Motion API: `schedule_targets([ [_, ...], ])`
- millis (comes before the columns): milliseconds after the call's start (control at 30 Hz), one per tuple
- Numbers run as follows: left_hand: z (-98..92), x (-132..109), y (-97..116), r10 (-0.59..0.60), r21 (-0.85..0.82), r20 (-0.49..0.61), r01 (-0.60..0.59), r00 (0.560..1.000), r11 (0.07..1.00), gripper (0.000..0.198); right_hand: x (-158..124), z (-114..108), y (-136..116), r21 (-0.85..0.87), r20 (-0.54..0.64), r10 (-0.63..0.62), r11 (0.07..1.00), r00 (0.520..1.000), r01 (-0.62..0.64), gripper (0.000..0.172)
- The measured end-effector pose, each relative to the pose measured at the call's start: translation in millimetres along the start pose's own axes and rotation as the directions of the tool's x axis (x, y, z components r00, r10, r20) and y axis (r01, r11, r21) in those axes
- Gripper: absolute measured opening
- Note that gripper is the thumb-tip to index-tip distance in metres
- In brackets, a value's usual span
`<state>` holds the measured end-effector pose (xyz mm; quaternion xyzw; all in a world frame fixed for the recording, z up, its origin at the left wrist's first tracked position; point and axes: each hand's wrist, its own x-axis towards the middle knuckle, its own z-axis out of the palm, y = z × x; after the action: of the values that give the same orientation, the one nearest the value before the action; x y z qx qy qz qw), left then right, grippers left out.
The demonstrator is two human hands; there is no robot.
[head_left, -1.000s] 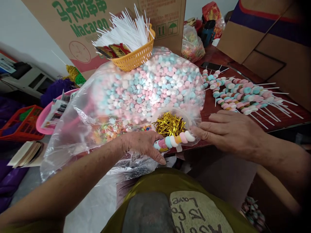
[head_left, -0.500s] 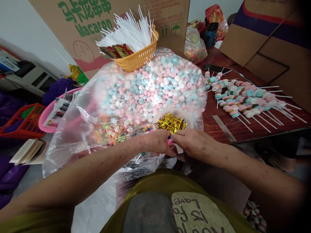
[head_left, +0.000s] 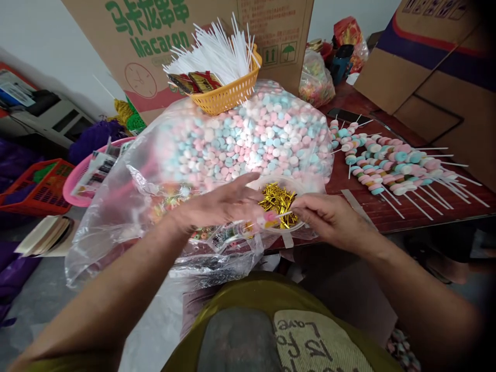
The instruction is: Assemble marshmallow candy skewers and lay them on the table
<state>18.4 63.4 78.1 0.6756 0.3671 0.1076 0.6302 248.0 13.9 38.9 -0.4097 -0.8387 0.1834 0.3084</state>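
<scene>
My right hand is pinched shut on the end of a thin white stick with a pink candy at its far end. It is held over a white bowl of gold twist ties. My left hand hovers just left of the bowl with its fingers stretched out, slightly blurred, its tips close to the pink candy. Behind both hands lies a large clear bag of pink, blue and white candies.
A yellow basket of white sticks sits on the bag. Finished candy skewers lie on the red-brown table to the right, beside a phone. Cardboard boxes stand behind. Pink and red baskets are at left.
The left hand, which gripped a loaded candy skewer, has opened and lifted. The right hand moved in from flat on the table and now pinches the stick over the bowl.
</scene>
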Motion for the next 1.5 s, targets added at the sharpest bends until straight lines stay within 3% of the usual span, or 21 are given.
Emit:
schedule_targets([
  [67, -9.3, -16, -8, -0.068, -0.011, 0.044, 0.068, 0.997, 0.998, 0.049, 0, -12, 2, 0.065, 0.001, 0.040, 0.997, 0.999, -0.040, 0.021],
  [133, -1.3, -26, -21, -0.137, -0.116, 0.168, 0.158, 0.976, 0.981, 0.032, 1, -18, 1, 0.053, 0.013, 0.016, 0.998, 1.000, -0.017, 0.021],
  [167, 7.9, -29, -28, -0.158, -0.213, 0.210, 0.203, 0.965, 0.956, 0.033, 2, -18, 0, 0.029, 0.029, -0.006, 1.000, 1.000, 0.005, 0.021],
  [267, 40.1, -32, -46, -0.172, -0.473, 0.189, 0.243, 0.967, 0.847, 0.037, 6, -14, -4, -0.049, 0.094, -0.092, 0.994, 0.991, 0.097, 0.022],
  [400, 62.5, -32, -50, -0.175, -0.501, 0.097, 0.200, 0.980, 0.842, 0.040, 11, -3, -7, -0.096, 0.170, -0.151, 0.981, 0.974, 0.169, 0.027],
  [600, 61.1, -32, -36, -0.182, -0.338, -0.149, 0.122, 0.972, 0.933, 0.038, 24, 13, -11, -0.010, 0.141, -0.162, 0.986, 0.977, 0.165, 0.025],
  [700, 57.3, -32, -36, -0.109, -0.192, -0.391, 0.034, 0.914, 0.981, 0.036, 23, 20, -14, 0.184, 0.039, 0.087, 0.979, 0.995, -0.093, 0.018],
  [800, 58.1, -29, -42, 0.082, 0.086, -0.576, -0.039, 0.813, 0.996, 0.033, 15, 39, -19, 0.482, 0.165, 0.289, 0.811, 0.943, -0.333, 0.032],
  [900, 62.4, -24, -51, 0.157, 0.232, -0.613, -0.013, 0.775, 0.973, 0.026, 10, 62, -26, 0.651, 0.227, 0.346, 0.641, 0.911, -0.406, 0.019],
  [1000, 61.1, -23, -55, 0.028, 0.011, -0.585, -0.026, 0.810, 1.000, 0.041, 11, 71, -34, 0.743, 0.191, 0.422, 0.528, 0.886, -0.412, 0.022],
  [1100, 52.6, -27, -51, -0.001, -0.182, -0.390, -0.076, 0.921, 0.980, 0.037, 12, 67, -39, 0.767, 0.216, 0.438, 0.476, 0.872, -0.429, 0.021],
  [1167, 48.6, -31, -47, 0.004, -0.172, -0.284, -0.055, 0.959, 0.983, 0.035, 11, 66, -39, 0.754, 0.224, 0.426, 0.494, 0.877, -0.432, 0.022],
  [1267, 52.1, -31, -44, 0.015, 0.075, -0.328, 0.010, 0.945, 0.997, 0.034, 8, 70, -38, 0.678, 0.135, 0.414, 0.624, 0.900, -0.389, 0.020],
  [1367, 62.6, -27, -43, 0.109, 0.403, -0.496, 0.116, 0.861, 0.908, 0.027, 7, 76, -41, 0.541, -0.031, 0.405, 0.776, 0.914, -0.325, 0.017],
  [1433, 67.4, -24, -43, 0.156, 0.391, -0.524, 0.073, 0.837, 0.917, 0.026, 8, 78, -43, 0.565, -0.052, 0.404, 0.766, 0.913, -0.306, 0.017],
  [1500, 68.1, -24, -44, 0.168, 0.255, -0.447, -0.055, 0.879, 0.965, 0.029, 8, 79, -44, 0.688, 0.043, 0.425, 0.643, 0.904, -0.335, 0.019],
])
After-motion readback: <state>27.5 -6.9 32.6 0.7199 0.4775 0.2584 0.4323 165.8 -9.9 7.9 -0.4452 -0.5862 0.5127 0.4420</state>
